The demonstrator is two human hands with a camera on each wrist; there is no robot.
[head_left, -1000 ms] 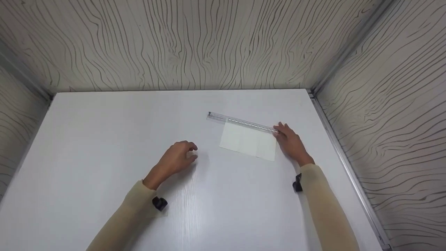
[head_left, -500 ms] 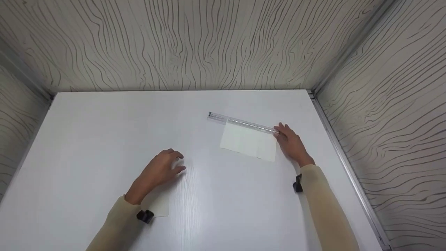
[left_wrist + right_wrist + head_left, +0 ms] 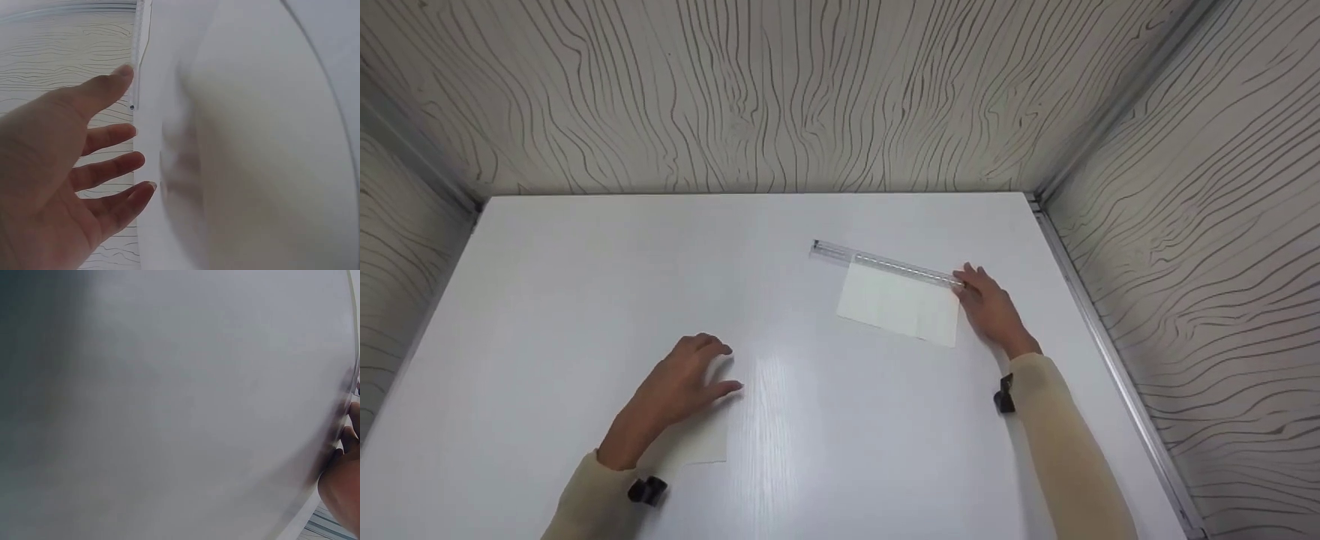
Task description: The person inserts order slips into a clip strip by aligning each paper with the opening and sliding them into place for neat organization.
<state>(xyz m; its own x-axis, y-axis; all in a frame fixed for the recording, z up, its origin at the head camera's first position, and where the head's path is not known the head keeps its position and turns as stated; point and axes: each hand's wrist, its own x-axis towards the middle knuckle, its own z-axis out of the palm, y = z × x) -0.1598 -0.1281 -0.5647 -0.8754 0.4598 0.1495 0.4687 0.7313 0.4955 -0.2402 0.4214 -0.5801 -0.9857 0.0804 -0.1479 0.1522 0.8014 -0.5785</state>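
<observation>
In the head view a clear plastic ruler (image 3: 885,264) lies slanted along the far edge of a pale sheet of paper (image 3: 898,304). My right hand (image 3: 991,311) holds the ruler's right end, fingertips and thumb close about it. In the right wrist view only part of that right hand (image 3: 344,478) shows, at the right border. My left hand (image 3: 679,386) is over a second pale sheet (image 3: 706,442), which is partly hidden beneath the hand and wrist. Its thumb and fingers are spread with nothing between them, as the left wrist view of the left hand (image 3: 73,163) shows.
Everything lies on a white table (image 3: 840,450). A wood-grain patterned wall (image 3: 765,97) stands along the far edge, with another side wall (image 3: 1207,247) and a metal rail (image 3: 1102,360) on the right.
My left hand has moved left and toward the near edge, its thumb and fingers spreading wider, and more of the second sheet shows. The right hand, ruler and first sheet stay nearly still.
</observation>
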